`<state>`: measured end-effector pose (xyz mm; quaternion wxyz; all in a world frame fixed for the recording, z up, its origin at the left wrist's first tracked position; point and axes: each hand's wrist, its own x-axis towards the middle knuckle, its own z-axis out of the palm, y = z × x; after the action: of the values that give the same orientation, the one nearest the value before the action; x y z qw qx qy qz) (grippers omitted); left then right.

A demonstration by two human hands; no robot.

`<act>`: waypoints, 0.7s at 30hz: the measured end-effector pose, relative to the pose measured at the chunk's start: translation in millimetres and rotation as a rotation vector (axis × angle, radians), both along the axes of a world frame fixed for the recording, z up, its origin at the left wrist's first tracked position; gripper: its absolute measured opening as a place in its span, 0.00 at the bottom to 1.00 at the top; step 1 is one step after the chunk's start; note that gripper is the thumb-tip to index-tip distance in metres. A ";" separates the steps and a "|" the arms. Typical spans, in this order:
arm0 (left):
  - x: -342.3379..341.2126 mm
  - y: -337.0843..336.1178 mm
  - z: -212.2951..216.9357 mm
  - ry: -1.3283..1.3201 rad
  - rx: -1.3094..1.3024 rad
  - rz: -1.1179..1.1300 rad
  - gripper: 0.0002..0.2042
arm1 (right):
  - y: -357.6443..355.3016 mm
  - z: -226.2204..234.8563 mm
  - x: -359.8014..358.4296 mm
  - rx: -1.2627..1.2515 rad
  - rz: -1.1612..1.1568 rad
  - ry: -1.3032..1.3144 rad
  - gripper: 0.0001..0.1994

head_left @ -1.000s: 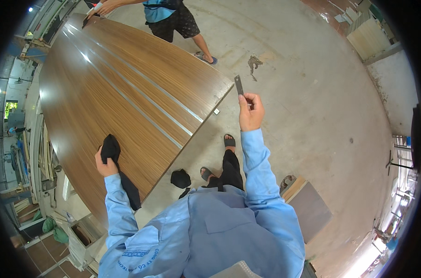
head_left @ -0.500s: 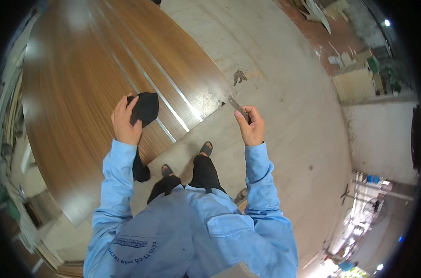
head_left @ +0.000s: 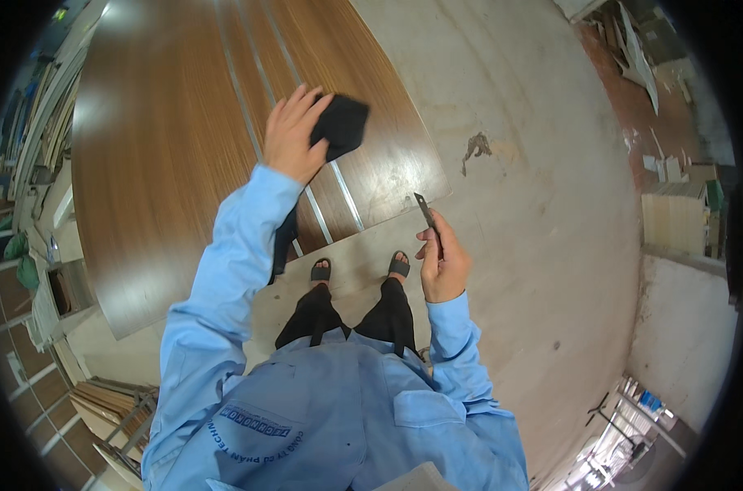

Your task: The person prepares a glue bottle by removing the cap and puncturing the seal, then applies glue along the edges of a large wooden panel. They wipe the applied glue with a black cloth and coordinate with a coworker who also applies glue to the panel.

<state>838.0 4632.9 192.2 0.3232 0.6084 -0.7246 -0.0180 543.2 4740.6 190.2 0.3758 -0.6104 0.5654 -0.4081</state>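
left hand [head_left: 294,135] now higher, clutching cloth [head_left: 341,124]

the black cloth [head_left: 340,124] is bunched into a soft wad in the left hand [head_left: 294,135], pressed over the brown wood-grain panel [head_left: 159,164] near its pale inlaid stripes. the utility knife [head_left: 427,218], slim and dark with its blade out, stands tilted upright in the right hand [head_left: 443,263], just off the panel's corner.
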 end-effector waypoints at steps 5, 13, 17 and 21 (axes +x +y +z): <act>-35.0 -65.7 -8.4 0.035 -0.003 -0.141 0.28 | 8.3 8.4 13.5 -0.151 -0.019 0.237 0.19; -29.3 -82.2 -18.1 0.159 -0.044 -0.173 0.23 | 25.9 3.6 32.7 -0.224 -0.196 0.378 0.25; -28.2 -87.3 -21.3 0.131 -0.056 -0.170 0.22 | 26.5 -0.7 34.9 -0.208 -0.249 0.367 0.24; -24.2 -89.8 -21.7 0.141 -0.064 -0.206 0.22 | 27.9 -1.9 33.7 -0.301 -0.131 0.447 0.27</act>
<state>813.9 4543.1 170.6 0.3890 0.5173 -0.7589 -0.0710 576.9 4768.5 188.3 0.1197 -0.6963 0.6056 -0.3663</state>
